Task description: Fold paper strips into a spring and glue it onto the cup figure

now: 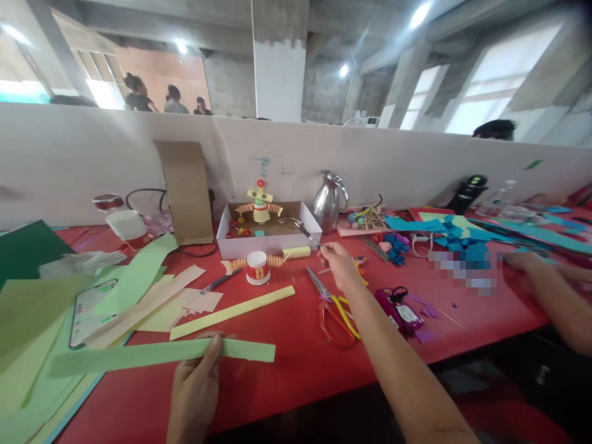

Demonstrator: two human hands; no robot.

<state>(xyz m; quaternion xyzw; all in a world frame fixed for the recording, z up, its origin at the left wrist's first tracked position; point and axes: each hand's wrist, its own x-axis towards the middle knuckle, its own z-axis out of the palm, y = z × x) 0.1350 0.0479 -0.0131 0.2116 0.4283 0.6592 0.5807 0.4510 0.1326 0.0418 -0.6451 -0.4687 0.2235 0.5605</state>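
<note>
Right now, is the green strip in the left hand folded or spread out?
Spread out: the green strip extends lengthwise past both sides of the left hand, with no fold showing.

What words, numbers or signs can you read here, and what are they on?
No text is clear enough to quote.
Blue marks on the wall: too blurred.
Red-banded cup: gold marks too small.
Phone screen: too blurred.
Purple thing: pale patch, any writing too small.

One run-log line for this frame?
left hand: holds light-green paper strip | right hand: at end of metal tool, grip unclear | scissors: on red table
</note>
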